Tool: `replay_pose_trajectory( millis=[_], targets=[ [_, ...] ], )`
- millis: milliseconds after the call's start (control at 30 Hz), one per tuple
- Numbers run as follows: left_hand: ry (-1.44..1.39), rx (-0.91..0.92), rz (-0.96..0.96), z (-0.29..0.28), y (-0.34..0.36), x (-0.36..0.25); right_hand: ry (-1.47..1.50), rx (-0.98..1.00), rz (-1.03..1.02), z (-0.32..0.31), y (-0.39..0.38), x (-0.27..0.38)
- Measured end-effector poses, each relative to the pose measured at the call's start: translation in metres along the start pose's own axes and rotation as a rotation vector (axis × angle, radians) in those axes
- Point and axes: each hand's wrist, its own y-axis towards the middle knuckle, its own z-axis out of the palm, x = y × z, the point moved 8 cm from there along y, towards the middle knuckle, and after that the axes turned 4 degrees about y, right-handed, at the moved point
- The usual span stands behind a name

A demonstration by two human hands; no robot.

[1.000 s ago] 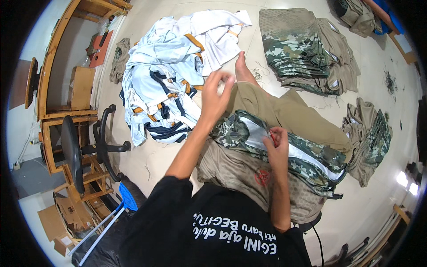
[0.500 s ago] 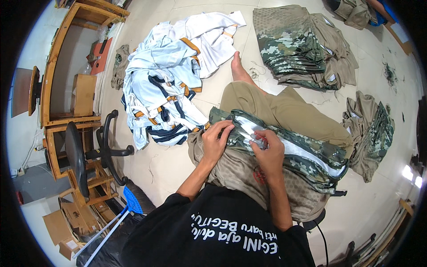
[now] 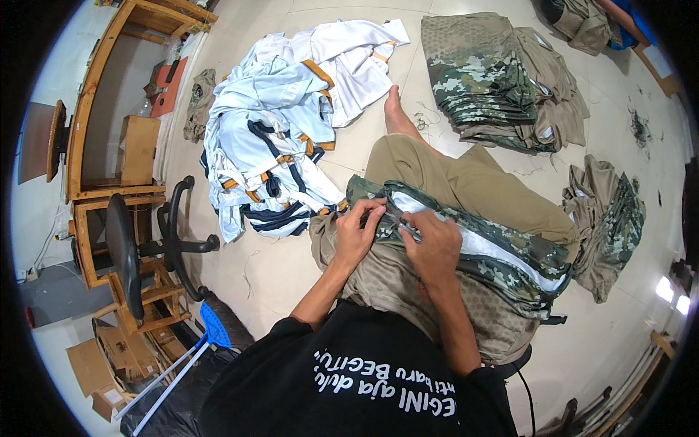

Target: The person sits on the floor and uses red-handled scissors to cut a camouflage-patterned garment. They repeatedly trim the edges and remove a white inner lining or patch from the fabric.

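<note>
Across my lap lies a brown and green camouflage garment, with a strip of its white inner side turned up. My left hand is closed, pinching the garment's edge near its left end between thumb and fingers. Just to its right, my right hand is closed round a small silver tool that looks like thread snips; the fingers cover most of it. The tool's tip is close to the fabric by my left fingertips. Whether it touches a thread is too small to tell.
Light blue and white garments lie heaped on the tiled floor, ahead on the left. Folded camouflage garments are stacked ahead on the right, and another crumpled one lies at right. A black chair and blue dustpan stand left. Thread scraps litter the floor.
My right hand has turned over and closed more, moving slightly left and down with the silver tool. My left hand keeps its pinch on the garment, barely shifted.
</note>
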Motion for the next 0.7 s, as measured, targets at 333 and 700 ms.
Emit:
replay_pose_trajectory(
  millis=[333, 700],
  targets=[
    [-0.02, -0.012, 0.033, -0.003, 0.001, 0.002, -0.052, 0.018, 0.028, 0.007, 0.0, -0.007],
    [0.103, -0.276, 0.255, -0.022, 0.126, -0.065, 0.823, -0.123, 0.505, 0.034, -0.014, -0.069]
  ],
)
